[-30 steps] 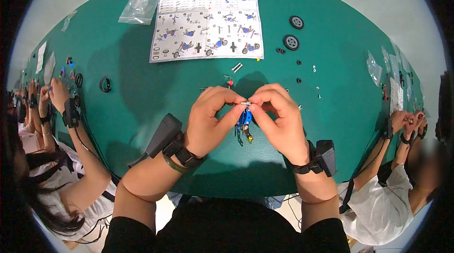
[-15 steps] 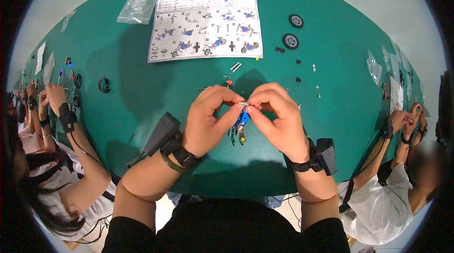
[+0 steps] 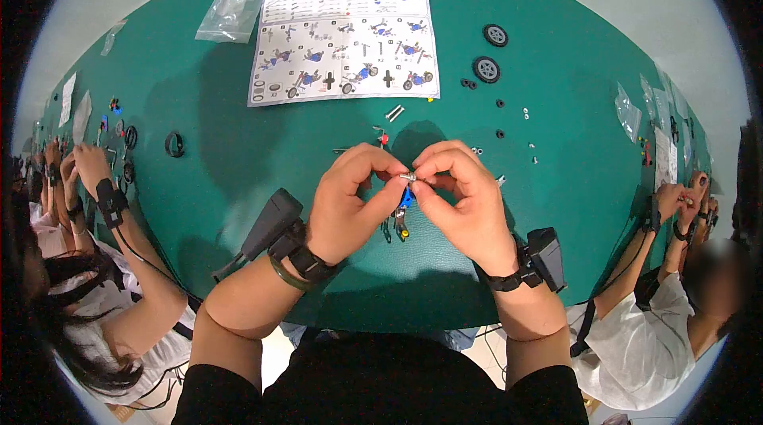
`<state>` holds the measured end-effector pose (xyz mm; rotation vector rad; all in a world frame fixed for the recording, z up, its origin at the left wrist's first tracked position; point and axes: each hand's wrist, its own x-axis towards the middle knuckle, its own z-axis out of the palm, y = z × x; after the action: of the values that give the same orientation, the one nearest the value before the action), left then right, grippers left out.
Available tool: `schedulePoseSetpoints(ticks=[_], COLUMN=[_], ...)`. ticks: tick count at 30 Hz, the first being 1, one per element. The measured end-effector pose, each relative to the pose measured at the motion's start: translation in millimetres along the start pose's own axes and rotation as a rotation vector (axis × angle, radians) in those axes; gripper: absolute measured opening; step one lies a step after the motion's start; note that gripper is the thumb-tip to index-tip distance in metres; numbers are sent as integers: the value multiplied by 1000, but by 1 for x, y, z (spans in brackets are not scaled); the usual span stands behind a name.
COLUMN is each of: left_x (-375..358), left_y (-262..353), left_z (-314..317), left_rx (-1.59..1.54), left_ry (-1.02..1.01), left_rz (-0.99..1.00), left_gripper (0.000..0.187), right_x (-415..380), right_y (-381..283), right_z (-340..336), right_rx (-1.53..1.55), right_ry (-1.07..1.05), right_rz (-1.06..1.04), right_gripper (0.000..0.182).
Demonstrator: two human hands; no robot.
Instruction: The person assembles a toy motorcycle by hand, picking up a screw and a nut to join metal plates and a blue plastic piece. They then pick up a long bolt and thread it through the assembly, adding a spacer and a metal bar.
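Thumb and fingertips of my left hand (image 3: pixel 352 201) pinch one end of a small silver screw (image 3: pixel 408 177). From the other side, the closed fingertips of my right hand (image 3: pixel 465 201) meet it at its other end. Just below the fingertips is a small blue model part (image 3: pixel 407 198), with grey and black pieces and a yellow tip at its lower end; its upper end is partly hidden by my fingers. Beyond my left fingertips lies a small part with a red piece (image 3: pixel 384 139).
A printed instruction sheet (image 3: pixel 342 48) lies ahead, beside a clear plastic bag (image 3: pixel 241 0). Two wheels (image 3: pixel 486 70), small black rings (image 3: pixel 500 103) and silver bolts (image 3: pixel 394 113) are on the green table (image 3: pixel 318 127). A black tyre (image 3: pixel 174 144) sits to the left. Other people work at both sides.
My hands stay pinched together at the screw, with slight finger movement. The blue part below has shifted and turned a little.
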<state>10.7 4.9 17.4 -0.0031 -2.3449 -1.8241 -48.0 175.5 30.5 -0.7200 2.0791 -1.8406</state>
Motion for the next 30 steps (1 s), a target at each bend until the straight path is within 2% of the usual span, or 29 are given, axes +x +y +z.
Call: schedulePoseSetpoints(ticks=[9, 21, 27, 30], left_x=[-1, 2, 3, 4], left_y=[1, 2, -2, 6], left_z=[2, 0, 1, 2], left_rx=[-73, -10, 104, 54], left_ry=[-14, -53, 9, 32], left_rz=[-65, -14, 112, 27], left_gripper=[12, 15, 16, 19], right_x=[1, 3, 3, 4], right_y=[3, -1, 3, 2], right_z=[-3, -13, -12, -11], right_rx=[-17, 28, 30, 21], right_ry=[-8, -73, -82, -70], right_rz=[-9, 15, -29, -38], right_gripper=[15, 13, 12, 11])
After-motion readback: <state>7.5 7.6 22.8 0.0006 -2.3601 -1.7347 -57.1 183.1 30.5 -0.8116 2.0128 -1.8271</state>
